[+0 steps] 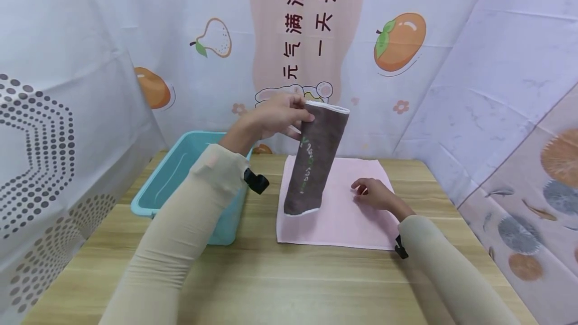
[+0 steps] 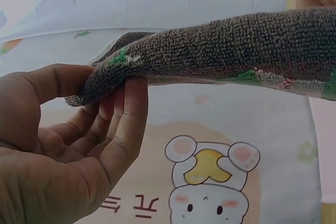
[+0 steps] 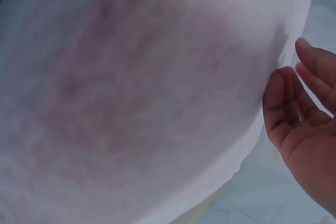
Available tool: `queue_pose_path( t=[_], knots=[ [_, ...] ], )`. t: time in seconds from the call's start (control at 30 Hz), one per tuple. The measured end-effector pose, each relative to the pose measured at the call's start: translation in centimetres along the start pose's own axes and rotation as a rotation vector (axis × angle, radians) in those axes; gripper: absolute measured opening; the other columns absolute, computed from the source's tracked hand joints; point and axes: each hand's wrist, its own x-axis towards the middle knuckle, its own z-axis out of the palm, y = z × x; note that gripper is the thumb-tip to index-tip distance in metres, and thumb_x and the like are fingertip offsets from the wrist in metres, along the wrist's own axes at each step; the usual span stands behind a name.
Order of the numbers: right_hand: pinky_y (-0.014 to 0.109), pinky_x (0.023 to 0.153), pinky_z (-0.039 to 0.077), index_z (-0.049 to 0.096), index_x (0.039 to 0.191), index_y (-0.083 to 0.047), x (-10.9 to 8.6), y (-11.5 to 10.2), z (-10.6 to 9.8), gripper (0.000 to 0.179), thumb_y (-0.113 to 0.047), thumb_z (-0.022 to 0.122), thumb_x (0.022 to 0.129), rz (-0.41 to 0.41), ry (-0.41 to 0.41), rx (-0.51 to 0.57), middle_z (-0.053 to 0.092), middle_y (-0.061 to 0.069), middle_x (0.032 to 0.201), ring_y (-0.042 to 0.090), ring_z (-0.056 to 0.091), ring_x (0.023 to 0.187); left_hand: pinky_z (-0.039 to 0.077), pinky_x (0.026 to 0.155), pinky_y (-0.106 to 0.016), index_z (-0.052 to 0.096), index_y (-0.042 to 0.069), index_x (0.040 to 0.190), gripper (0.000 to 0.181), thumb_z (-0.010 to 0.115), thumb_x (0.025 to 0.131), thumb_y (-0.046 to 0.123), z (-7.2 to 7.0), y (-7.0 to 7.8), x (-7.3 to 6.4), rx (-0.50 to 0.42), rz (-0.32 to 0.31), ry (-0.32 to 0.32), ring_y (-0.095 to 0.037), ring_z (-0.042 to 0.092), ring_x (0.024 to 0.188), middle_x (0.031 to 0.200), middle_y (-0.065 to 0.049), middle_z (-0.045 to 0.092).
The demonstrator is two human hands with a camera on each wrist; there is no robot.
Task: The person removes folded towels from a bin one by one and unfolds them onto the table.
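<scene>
My left hand (image 1: 282, 114) pinches a folded brown towel (image 1: 318, 159) by its upper left edge and holds it up, so it hangs at a slant. Green and white lettering runs down its face and white trim lines its ends. In the left wrist view, thumb and fingers (image 2: 128, 124) grip one end of the brown terry cloth. Beneath it a pink towel (image 1: 352, 224) lies spread flat on the table. Over the pink towel's right part is my right hand (image 1: 375, 194), fingers loosely bent and holding nothing. Blurred pink cloth fills most of the right wrist view.
A turquoise plastic basket (image 1: 146, 207) stands to the left, partly behind my left forearm. The wooden table (image 1: 289, 285) is bounded by printed curtains (image 1: 212, 94) at the back and both sides.
</scene>
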Motion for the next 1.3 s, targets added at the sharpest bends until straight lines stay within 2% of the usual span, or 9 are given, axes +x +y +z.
queue_pose_path(
  t=[0.2,0.37,0.6,0.8,1.03,1.13,1.3],
  knots=[
    [0.034,0.081,0.050,0.068,0.107,0.000,0.0,1.3,0.2,0.017,-0.002,0.072,0.091,-0.011,-0.063,-0.001,0.064,0.003,0.090,0.017,0.058,0.084,0.061,0.080,-0.044,0.055,-0.001,0.108,0.010,0.061,0.100,0.001,1.5,-1.0,0.5,-0.002,-0.022,-0.020,-0.030,0.070,0.094,0.110,-0.018,0.063],
    [0.035,0.082,0.048,0.064,0.111,-0.003,-0.1,1.7,0.1,0.019,-0.005,0.070,0.093,-0.026,-0.107,0.001,0.060,0.002,0.093,0.018,0.055,0.087,0.061,0.080,-0.044,0.055,-0.001,0.109,0.011,0.062,0.100,0.001,2.4,-1.8,0.6,-0.007,-0.028,-0.037,-0.031,0.070,0.093,0.110,-0.018,0.062],
    [0.033,0.081,0.046,0.060,0.113,-0.001,0.0,1.8,0.1,0.019,-0.003,0.067,0.094,-0.064,-0.115,0.002,0.057,0.003,0.092,0.017,0.053,0.086,0.062,0.078,-0.043,0.056,-0.001,0.107,0.010,0.062,0.100,0.003,3.8,-3.2,1.0,-0.008,-0.026,-0.065,-0.031,0.071,0.094,0.110,-0.018,0.062],
    [0.030,0.079,0.046,0.059,0.114,0.000,-0.1,1.8,0.2,0.020,-0.001,0.065,0.095,-0.064,-0.128,0.038,0.057,0.003,0.091,0.016,0.053,0.085,0.062,0.077,-0.042,0.057,-0.001,0.110,0.013,0.063,0.100,0.004,5.0,-4.3,1.0,-0.008,-0.018,-0.074,-0.031,0.071,0.093,0.111,-0.018,0.062],
    [0.030,0.071,0.046,0.057,0.097,-0.004,0.0,1.8,0.0,0.008,-0.002,0.064,0.094,-0.062,-0.134,0.023,0.056,0.002,0.084,0.015,0.052,0.078,0.062,0.077,-0.044,0.058,-0.002,0.109,0.010,0.061,0.100,0.002,6.5,-5.1,1.2,-0.095,-0.008,-0.101,-0.028,0.070,0.086,0.104,-0.016,0.062],
    [0.031,0.070,0.045,0.061,0.093,-0.007,0.1,1.7,0.0,0.003,-0.006,0.063,0.095,-0.049,-0.153,0.019,0.055,-0.001,0.079,0.014,0.053,0.075,0.062,0.078,-0.044,0.057,-0.001,0.106,0.007,0.060,0.100,0.002,7.2,-5.6,1.2,-0.131,-0.015,-0.117,-0.025,0.069,0.084,0.101,-0.014,0.060],
    [0.034,0.069,0.046,0.067,0.091,-0.009,0.2,1.4,-0.1,0.007,-0.008,0.061,0.096,-0.030,-0.167,0.022,0.057,-0.003,0.074,0.014,0.055,0.072,0.061,0.080,-0.044,0.056,-0.001,0.105,0.008,0.059,0.101,0.005,7.8,-6.8,1.5,-0.183,-0.044,-0.119,-0.024,0.067,0.085,0.102,-0.013,0.059]
  ],
)
